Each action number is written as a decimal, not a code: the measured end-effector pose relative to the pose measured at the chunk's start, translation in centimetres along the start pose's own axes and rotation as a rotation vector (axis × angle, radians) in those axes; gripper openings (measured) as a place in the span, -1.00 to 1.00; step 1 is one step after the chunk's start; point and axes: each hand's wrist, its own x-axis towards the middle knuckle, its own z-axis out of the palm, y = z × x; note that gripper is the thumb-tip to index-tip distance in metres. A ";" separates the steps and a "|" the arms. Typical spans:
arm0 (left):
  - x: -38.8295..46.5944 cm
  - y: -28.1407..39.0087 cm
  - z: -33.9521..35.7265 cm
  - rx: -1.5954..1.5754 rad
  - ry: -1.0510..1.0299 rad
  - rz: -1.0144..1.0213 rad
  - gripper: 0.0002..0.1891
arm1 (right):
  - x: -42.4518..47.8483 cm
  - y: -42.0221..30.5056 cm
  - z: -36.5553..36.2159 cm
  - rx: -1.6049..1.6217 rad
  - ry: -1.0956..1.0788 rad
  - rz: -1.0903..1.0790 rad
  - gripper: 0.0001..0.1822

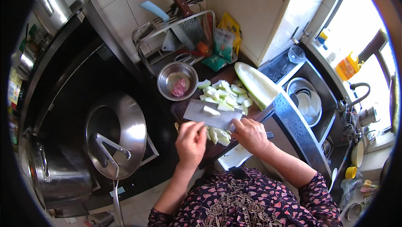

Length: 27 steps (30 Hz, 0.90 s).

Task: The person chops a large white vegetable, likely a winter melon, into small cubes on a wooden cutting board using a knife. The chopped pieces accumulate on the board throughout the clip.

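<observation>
My right hand (252, 136) grips the handle of a cleaver (196, 114), whose broad blade lies nearly flat over the wooden cutting board (180, 109). One pale slice (211, 110) rests on the blade. My left hand (191, 142) is curled at the blade's near left corner, and whether its fingertips hold anything cannot be seen. Behind the blade is a heap of pale green gourd slices (226, 93), and more cut slices (218, 136) lie on its near side. A hollowed half of the gourd (257, 84) sits at the board's far right.
A steel bowl with raw meat (179, 87) stands behind the board, before a knife rack (176, 22). To the left, a wok (133, 132) with a pot gripper (108, 151) sits on the stove beside a large pot (62, 176). The sink (329, 123) holds a basin (314, 114).
</observation>
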 end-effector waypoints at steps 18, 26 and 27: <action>5.5 -8.8 7.6 0.399 -0.283 0.313 -0.85 | -6.3 2.7 -3.5 -0.056 -0.065 0.149 -0.73; 5.0 -6.1 7.1 0.281 -0.130 0.366 -0.89 | -12.6 6.4 -5.4 0.051 0.185 0.669 -0.71; 5.2 -5.6 7.1 0.302 -0.118 0.386 -0.89 | -13.3 6.9 -5.5 0.040 0.205 0.720 -0.71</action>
